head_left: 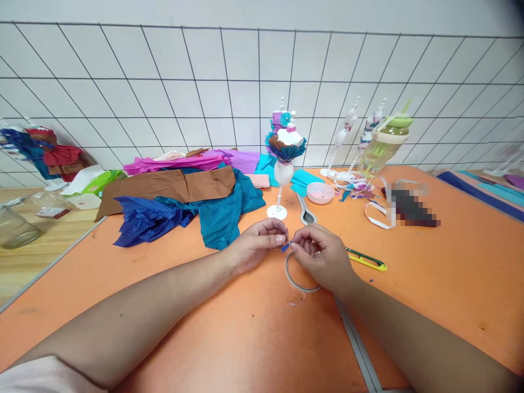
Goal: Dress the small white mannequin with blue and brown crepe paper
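Note:
Both hands meet over the orange table [254,333]. My right hand [325,254] pinches a small blue paper scrap [285,247] between thumb and forefinger. Just left of it, my left hand [262,243] is closed, thumb against curled fingers; what it grips, if anything, is too small to make out. Under the right hand lies a thin grey ring [295,281], perhaps a tape roll, partly covered. Behind the hands stands a small white dress-form mannequin [283,173] with a ruffled brown and teal paper collar. Another decorated mannequin [279,119] is mostly hidden behind it.
Crumpled blue paper [149,221], brown paper [184,185] and teal paper [223,221] lie left. Scissors [306,212], a pink dish [320,192] and a yellow-green cutter [368,259] lie near the right hand. A green-lidded bottle [385,144] stands behind right.

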Tool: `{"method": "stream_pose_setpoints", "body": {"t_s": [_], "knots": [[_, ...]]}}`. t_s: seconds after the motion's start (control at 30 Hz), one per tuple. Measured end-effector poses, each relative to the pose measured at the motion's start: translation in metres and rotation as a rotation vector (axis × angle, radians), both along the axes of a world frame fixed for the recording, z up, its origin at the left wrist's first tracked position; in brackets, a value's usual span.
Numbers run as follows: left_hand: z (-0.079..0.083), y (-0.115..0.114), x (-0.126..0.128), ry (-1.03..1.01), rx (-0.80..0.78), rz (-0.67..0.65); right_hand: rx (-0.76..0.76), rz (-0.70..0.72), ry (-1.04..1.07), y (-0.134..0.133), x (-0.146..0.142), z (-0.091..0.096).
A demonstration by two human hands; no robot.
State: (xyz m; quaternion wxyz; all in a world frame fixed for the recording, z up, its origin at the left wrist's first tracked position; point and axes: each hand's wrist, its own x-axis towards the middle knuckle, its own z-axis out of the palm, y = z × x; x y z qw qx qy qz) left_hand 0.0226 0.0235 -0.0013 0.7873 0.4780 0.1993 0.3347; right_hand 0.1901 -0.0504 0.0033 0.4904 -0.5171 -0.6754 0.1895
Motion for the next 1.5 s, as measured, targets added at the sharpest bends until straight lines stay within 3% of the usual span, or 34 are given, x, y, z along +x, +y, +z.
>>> {"method": "stream_pose_setpoints", "body": {"t_s": [0.1,0.23,0.3,0.43,0.87,1.07,1.33,1.5], "knots": [[0.002,0.004,-0.003,0.041,0.075,0.134,-0.048,-0.048,0.018,0.001,0.001,0.001],[0.012,0.001,-0.004,0.329,0.601,0.272,-0.093,-0.133,0.054,0.001,0.002,0.000],[0.016,-0.005,-0.003,0.408,0.790,0.305,-0.103,-0.160,0.076,0.000,0.001,0.000],[0.016,-0.010,0.000,0.445,0.903,0.355,-0.141,-0.168,0.105,-0.001,-0.001,0.001],[0.013,-0.006,0.000,0.414,0.683,0.287,-0.167,-0.104,0.150,-0.001,0.003,0.007],[0.011,-0.009,-0.001,0.353,0.612,0.147,-0.234,-0.017,0.220,0.002,0.003,0.005],[0.011,-0.010,0.000,0.405,0.541,0.084,-0.109,-0.013,0.019,0.000,0.009,0.005],[0.007,-0.006,-0.001,0.331,0.427,-0.043,-0.119,-0.003,0.023,-0.001,0.008,0.009]]}}
